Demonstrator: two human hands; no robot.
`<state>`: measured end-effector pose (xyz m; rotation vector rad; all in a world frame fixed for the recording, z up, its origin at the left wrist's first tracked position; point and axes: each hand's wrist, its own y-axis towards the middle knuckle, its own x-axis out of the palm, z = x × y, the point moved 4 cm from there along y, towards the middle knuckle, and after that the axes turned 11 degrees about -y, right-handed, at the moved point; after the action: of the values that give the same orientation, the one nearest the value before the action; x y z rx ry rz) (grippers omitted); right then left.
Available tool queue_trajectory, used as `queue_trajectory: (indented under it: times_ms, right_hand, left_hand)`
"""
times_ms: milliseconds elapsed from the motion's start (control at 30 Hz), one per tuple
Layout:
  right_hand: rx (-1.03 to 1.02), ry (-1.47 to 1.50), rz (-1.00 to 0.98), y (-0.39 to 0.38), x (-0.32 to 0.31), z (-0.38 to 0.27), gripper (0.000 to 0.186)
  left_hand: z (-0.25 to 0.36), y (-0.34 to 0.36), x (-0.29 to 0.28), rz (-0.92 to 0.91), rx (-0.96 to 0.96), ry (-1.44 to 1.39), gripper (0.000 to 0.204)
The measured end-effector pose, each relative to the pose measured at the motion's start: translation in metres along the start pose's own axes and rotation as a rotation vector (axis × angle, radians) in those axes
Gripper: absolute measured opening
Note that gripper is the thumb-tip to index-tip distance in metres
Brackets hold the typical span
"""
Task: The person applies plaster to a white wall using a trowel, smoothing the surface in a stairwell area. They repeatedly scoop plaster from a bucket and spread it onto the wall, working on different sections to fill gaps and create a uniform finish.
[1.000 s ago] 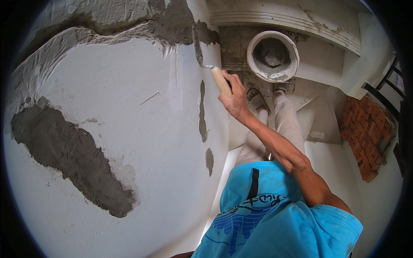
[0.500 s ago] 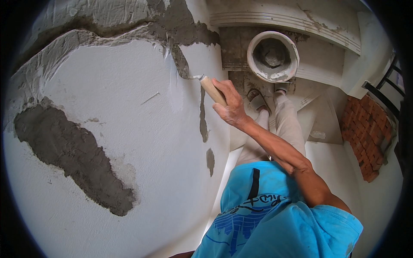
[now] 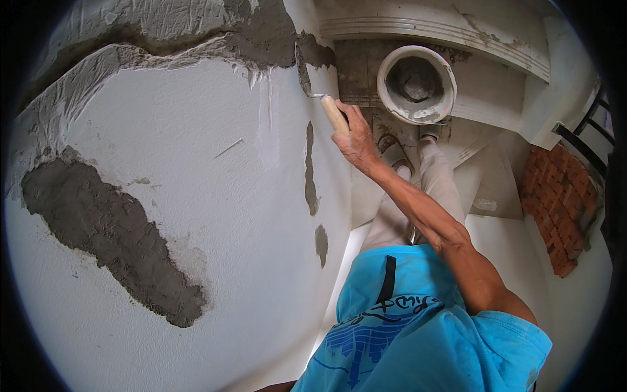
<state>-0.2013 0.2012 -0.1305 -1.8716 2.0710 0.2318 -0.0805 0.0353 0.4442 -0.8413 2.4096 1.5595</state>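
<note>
My right hand (image 3: 356,138) is closed around the wooden handle of a trowel (image 3: 335,115). The trowel's narrow blade, smeared with grey mortar, points up and away from me, its tip against the white wall (image 3: 215,196) at the lower edge of a wet mortar patch (image 3: 264,36). Below the trowel, two smaller grey mortar strips mark the wall: a long one (image 3: 310,173) and a short one (image 3: 321,245). My left hand is out of view; only a sliver of the arm shows at the bottom edge.
A white bucket (image 3: 385,98) with mortar inside stands on a step just beyond my feet. Stair edges (image 3: 431,29) run across the top. A large mortar patch (image 3: 111,235) covers the wall at left. Exposed red bricks (image 3: 555,209) and a black railing (image 3: 581,145) are at right.
My right hand has moved the trowel right and slightly farther away along the wall. The blade has left the streaked spot at the patch's lower edge and now stands more upright.
</note>
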Motion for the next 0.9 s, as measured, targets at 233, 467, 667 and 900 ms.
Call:
queue_trajectory:
  times_ms: [233, 467, 667, 900]
  right_hand:
    - [-0.081, 0.138, -0.025, -0.02, -0.014, -0.053, 0.069]
    - [-0.036, 0.175, -0.013, -0.018, -0.027, -0.055, 0.068]
    - [-0.031, 0.094, 0.01, 0.0, -0.02, -0.049, 0.068]
    - [-0.151, 0.072, 0.032, -0.012, -0.019, -0.08, 0.075]
  left_hand:
    - [0.0, 0.001, -0.001, -0.006, 0.006, 0.001, 0.079]
    - [-0.002, -0.002, -0.003, 0.001, 0.001, 0.007, 0.079]
    - [-0.008, 0.002, -0.006, 0.005, 0.018, 0.005, 0.079]
    - [-0.005, -0.002, -0.004, 0.005, 0.011, 0.011, 0.079]
